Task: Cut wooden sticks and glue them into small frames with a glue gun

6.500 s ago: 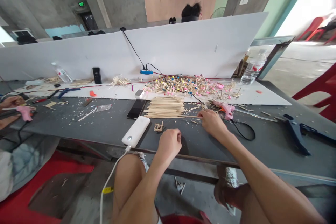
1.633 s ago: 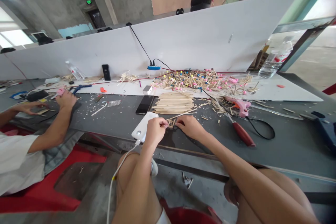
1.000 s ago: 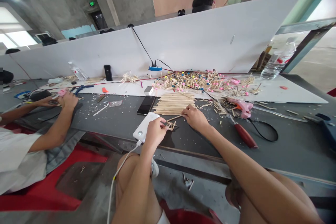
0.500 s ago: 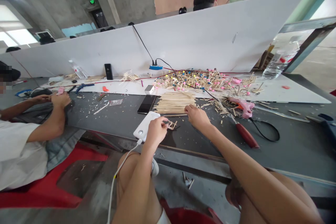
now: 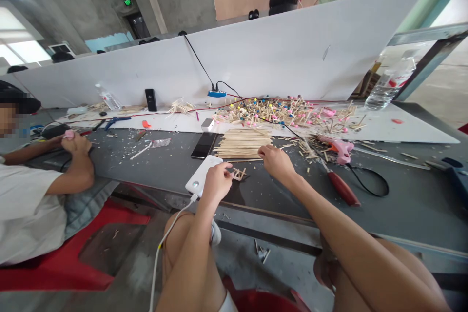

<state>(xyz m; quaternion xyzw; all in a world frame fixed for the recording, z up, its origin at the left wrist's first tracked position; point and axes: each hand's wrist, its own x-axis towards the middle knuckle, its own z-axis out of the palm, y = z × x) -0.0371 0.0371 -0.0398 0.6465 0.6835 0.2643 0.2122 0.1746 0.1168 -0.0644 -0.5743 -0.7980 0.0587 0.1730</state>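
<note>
My left hand (image 5: 217,183) is closed in a pinch at one end of a small frame of short wooden sticks (image 5: 239,174), just above the dark table. At the lower right corner of a flat stack of thin wooden sticks (image 5: 243,145), my right hand (image 5: 276,162) has its fingertips pressed together. Whatever lies between those fingertips is hidden. A white power bank (image 5: 199,178) with a cable plugged in lies beside and partly behind my left hand. The dark phone (image 5: 204,145) rests left of the stack.
A heap of sticks with coloured ball ends (image 5: 288,111) spreads behind the stack. To the right lie a pink glue gun (image 5: 341,150) and a red-handled tool (image 5: 343,187). Water bottles (image 5: 391,80) stand by the white partition (image 5: 274,53). A co-worker's hands (image 5: 76,144) hold something pink at left.
My hands and the small stick frame have hardly moved. On the left, the co-worker's hands have shifted left and slightly down, and the co-worker's head is further into view.
</note>
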